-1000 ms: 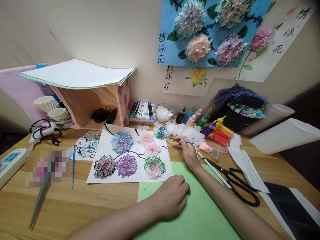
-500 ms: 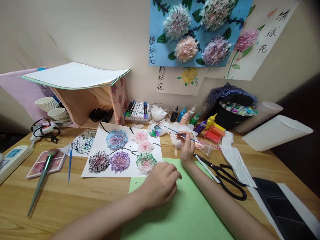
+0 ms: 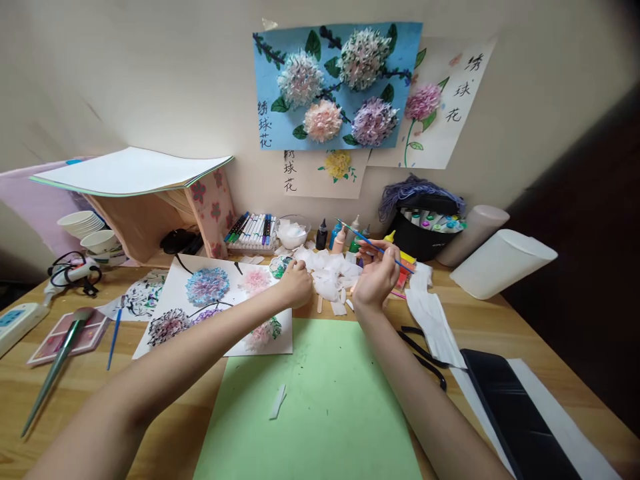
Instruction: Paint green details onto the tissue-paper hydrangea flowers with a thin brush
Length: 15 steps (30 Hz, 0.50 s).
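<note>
My right hand point(image 3: 377, 277) is closed around a thin blue paintbrush point(image 3: 361, 235), its bristles pointing up and left toward the paint bottles. My left hand point(image 3: 296, 285) reaches across the flower picture point(image 3: 286, 333), fingers curled together at the right edge of a paint-smeared palette point(image 3: 280, 267); whatever they pinch is hidden. Raised tissue-like flowers in blue, pink, black and purple cover the white sheet, partly behind my left forearm. A heap of white tissue scraps point(image 3: 327, 270) lies between my hands. Below them, a folded white strip point(image 3: 278, 402) rests on the green sheet point(image 3: 310, 373).
Paint bottles point(image 3: 338, 240), a bowl of white scraps point(image 3: 291, 233) and a marker box point(image 3: 251, 233) line the wall. Black scissors point(image 3: 425, 357) lie partly behind my right forearm. At the left are a large brush point(image 3: 65, 360) and a power strip point(image 3: 20, 327).
My left hand has moved from above the green sheet forward to the palette, uncovering the white strip. My right hand still holds the paintbrush. The whole view has shifted.
</note>
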Motion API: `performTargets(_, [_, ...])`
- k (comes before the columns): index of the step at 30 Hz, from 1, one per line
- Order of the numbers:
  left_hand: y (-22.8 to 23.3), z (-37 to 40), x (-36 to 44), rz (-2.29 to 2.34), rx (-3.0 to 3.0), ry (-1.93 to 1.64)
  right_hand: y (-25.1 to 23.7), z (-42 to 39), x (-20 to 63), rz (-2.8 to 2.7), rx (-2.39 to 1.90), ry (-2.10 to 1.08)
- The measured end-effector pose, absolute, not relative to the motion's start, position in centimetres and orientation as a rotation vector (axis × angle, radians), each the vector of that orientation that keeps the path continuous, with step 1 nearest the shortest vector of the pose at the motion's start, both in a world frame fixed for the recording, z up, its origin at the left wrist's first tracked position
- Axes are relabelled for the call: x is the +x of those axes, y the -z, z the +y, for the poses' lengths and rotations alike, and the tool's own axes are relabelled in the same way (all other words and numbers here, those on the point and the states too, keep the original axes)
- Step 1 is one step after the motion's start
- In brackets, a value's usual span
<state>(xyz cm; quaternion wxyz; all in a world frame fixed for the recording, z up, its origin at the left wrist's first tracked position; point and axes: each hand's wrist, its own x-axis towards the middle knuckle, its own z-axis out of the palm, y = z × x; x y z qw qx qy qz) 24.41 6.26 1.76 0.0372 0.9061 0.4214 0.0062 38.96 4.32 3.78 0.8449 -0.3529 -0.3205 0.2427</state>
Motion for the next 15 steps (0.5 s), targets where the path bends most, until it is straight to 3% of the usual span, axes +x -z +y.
performTargets(15, [1.9, 4.5, 28.5, 1.407, 2.474, -0.063, -5.4, 3.5, 38.5, -0.687, -0.631, -0.512])
